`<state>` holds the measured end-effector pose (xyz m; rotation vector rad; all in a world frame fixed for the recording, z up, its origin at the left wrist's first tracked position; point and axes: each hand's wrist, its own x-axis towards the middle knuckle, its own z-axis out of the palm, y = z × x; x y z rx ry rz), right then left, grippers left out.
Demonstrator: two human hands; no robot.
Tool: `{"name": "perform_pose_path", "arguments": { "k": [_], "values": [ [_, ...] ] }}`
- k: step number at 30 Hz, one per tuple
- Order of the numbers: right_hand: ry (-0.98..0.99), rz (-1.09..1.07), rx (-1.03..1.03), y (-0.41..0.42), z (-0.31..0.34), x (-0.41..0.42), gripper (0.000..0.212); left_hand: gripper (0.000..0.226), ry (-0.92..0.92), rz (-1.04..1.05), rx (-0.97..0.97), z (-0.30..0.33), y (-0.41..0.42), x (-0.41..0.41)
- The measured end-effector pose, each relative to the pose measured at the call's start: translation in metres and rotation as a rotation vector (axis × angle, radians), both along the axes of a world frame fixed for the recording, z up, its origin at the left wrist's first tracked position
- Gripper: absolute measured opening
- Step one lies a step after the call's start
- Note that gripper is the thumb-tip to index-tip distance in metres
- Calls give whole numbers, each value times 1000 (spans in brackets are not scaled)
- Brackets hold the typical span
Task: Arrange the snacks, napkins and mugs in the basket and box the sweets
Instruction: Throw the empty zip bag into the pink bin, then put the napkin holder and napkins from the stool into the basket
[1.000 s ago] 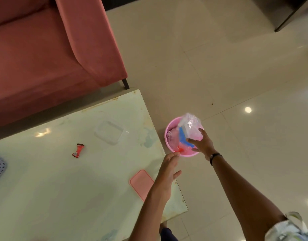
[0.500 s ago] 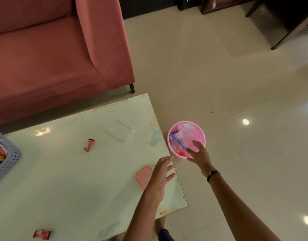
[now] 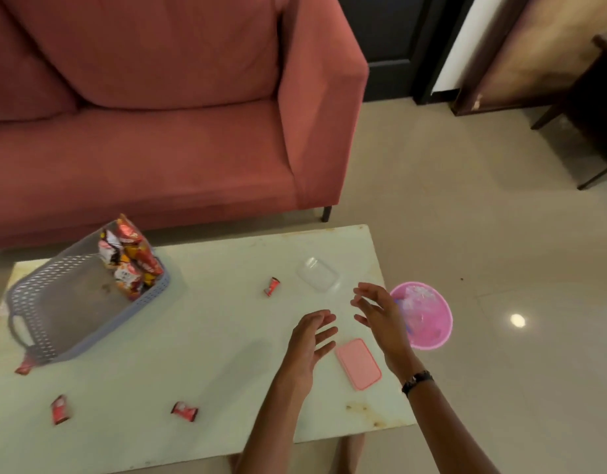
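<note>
A grey perforated basket [image 3: 56,302] stands at the table's left with red snack packets [image 3: 131,265] propped at its right end. A clear plastic box [image 3: 318,278] sits near the far right, and its pink lid [image 3: 358,363] lies close to me. Red wrapped sweets lie loose: one [image 3: 271,286] mid-table, one [image 3: 184,411] near the front, one [image 3: 59,409] at front left, another [image 3: 23,367] beside the basket. My left hand [image 3: 310,340] hovers open above the table left of the lid. My right hand [image 3: 377,311] is open above the table's right edge.
A pink bin [image 3: 428,323] with plastic wrappers stands on the floor right of the pale table [image 3: 209,354]. A red sofa [image 3: 179,131] runs behind the table. Dark wooden furniture [image 3: 593,107] stands at far right on the tiled floor.
My right hand dropped the plastic wrapper into the pink bin and drew back over the table. The view swung left, bringing the basket and more sweets into sight.
</note>
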<state>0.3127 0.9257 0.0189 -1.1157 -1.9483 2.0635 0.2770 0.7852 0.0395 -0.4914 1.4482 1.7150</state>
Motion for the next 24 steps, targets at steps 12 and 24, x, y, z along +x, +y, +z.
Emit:
{"name": "perform_pose_path", "arguments": {
  "k": [12,24],
  "values": [
    [47,121,-57,-200,37,-56,15,20,90,126,-73,33,-209,-51],
    [34,279,-52,-286,42,-104,16,20,36,337,-113,23,-308,-81]
  ]
}}
